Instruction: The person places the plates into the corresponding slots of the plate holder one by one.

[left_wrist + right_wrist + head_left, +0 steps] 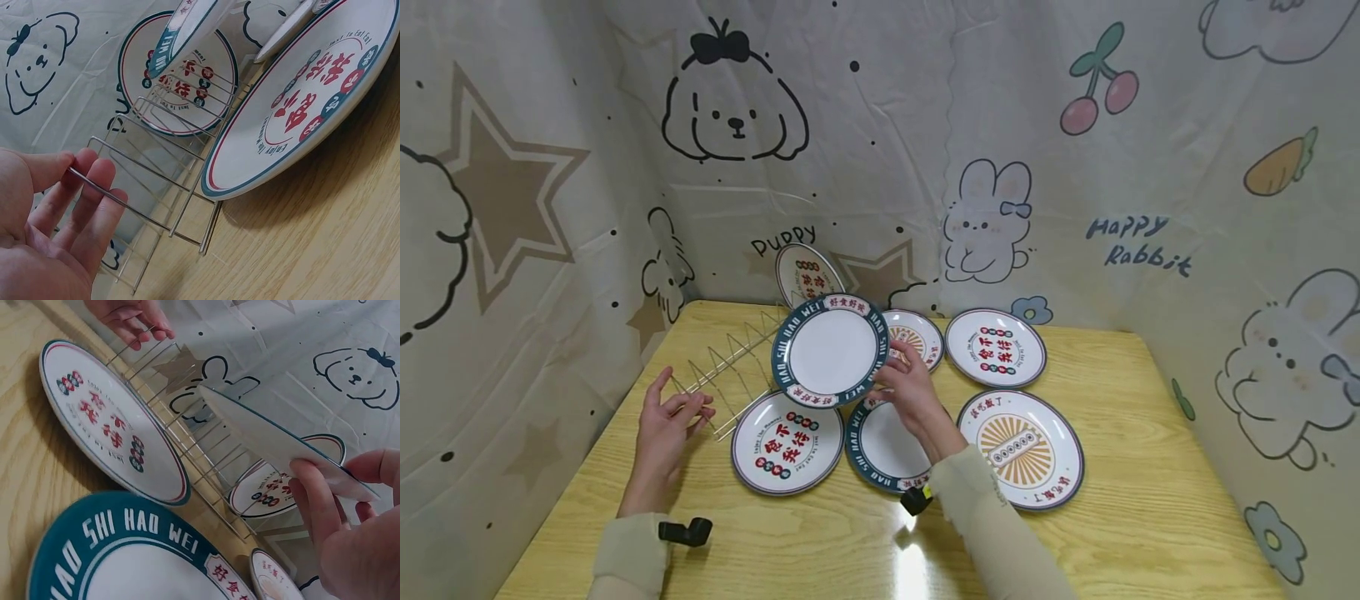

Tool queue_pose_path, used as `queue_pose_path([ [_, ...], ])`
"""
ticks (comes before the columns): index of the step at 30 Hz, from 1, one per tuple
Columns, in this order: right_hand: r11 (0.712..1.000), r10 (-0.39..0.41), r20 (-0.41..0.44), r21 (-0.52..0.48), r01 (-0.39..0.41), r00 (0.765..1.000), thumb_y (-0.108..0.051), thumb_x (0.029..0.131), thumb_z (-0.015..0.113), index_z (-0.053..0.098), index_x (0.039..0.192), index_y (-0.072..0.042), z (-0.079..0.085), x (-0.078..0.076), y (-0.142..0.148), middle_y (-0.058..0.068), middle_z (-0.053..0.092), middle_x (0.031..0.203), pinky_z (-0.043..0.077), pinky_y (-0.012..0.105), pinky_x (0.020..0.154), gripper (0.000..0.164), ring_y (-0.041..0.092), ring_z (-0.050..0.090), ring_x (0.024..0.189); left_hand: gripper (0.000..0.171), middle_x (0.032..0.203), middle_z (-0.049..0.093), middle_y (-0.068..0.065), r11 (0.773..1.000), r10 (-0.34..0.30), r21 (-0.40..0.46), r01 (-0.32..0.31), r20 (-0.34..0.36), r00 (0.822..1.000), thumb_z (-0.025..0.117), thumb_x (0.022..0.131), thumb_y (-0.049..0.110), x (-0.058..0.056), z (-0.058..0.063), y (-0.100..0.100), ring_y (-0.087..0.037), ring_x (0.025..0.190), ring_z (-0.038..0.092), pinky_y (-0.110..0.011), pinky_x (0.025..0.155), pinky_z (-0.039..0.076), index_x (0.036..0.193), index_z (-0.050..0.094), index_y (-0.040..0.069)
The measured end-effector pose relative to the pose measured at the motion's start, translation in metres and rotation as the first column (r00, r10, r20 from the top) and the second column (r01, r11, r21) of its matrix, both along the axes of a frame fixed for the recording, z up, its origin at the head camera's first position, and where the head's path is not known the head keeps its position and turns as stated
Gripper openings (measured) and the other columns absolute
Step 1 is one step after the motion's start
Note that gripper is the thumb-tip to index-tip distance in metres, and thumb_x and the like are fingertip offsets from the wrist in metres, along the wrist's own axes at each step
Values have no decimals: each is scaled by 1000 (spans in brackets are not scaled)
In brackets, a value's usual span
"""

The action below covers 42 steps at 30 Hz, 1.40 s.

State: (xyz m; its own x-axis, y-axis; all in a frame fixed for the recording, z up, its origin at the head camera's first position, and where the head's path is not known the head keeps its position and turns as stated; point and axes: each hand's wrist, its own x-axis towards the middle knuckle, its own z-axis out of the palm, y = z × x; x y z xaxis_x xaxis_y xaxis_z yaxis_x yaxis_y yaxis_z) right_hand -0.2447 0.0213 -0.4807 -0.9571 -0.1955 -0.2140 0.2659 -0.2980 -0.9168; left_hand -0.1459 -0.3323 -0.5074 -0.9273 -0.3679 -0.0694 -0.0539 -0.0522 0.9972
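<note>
Plate (830,350) tilts, narrowly pinched by the right grip (912,395); left grip (670,423), equally narrow, pinches the wire rack (730,364) ahead.

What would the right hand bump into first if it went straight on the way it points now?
The right hand already holds a green-rimmed plate, so that would lead. Beyond it, the wire rack looks next in line, though depth is hard to judge.

Rack (730,364) left of most plates (995,348), one plate (808,275) seemingly inside.
</note>
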Motion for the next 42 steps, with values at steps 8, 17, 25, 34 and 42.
queue_pose_path([
  [8,998,40,61,-51,-37,997,7,88,60,44,142,-17,-7,-1,-5,7,67,104,59,23,63,61,14,68,74,81,91,74,13,1000,3,21,-3,-8,1000,59,105,13,-2,-2,-1,-5,80,71,-18,77,59,167,8,25],
  [17,992,88,156,-108,-71,984,3,92,59,43,139,-17,-11,-1,-9,8,69,99,61,23,67,54,16,70,78,80,90,74,14,1000,5,29,-5,7,1000,58,106,12,-3,-1,-1,-6,80,71,-18,77,59,167,9,27],
  [25,967,152,175,-228,-110,973,0,99,56,39,153,-23,-14,-2,-7,11,58,124,62,26,79,62,16,68,95,79,91,73,14,1000,10,0,-10,25,1000,57,106,15,-3,1,-1,-5,82,71,-17,78,59,167,8,27],
  [34,937,193,-53,-286,-200,980,-4,107,50,28,163,-38,-18,1,3,5,59,133,58,30,80,69,12,70,92,80,92,74,13,1000,-4,1,4,0,1000,59,106,16,-1,2,-2,-5,82,71,-17,78,59,167,8,26],
  [42,940,203,-168,-242,-239,965,-7,109,45,29,162,-43,-19,4,6,5,53,146,47,51,108,66,14,64,105,81,93,74,12,1000,-10,19,10,-7,1000,60,105,16,-1,1,-2,-6,82,72,-17,79,59,167,9,26],
])
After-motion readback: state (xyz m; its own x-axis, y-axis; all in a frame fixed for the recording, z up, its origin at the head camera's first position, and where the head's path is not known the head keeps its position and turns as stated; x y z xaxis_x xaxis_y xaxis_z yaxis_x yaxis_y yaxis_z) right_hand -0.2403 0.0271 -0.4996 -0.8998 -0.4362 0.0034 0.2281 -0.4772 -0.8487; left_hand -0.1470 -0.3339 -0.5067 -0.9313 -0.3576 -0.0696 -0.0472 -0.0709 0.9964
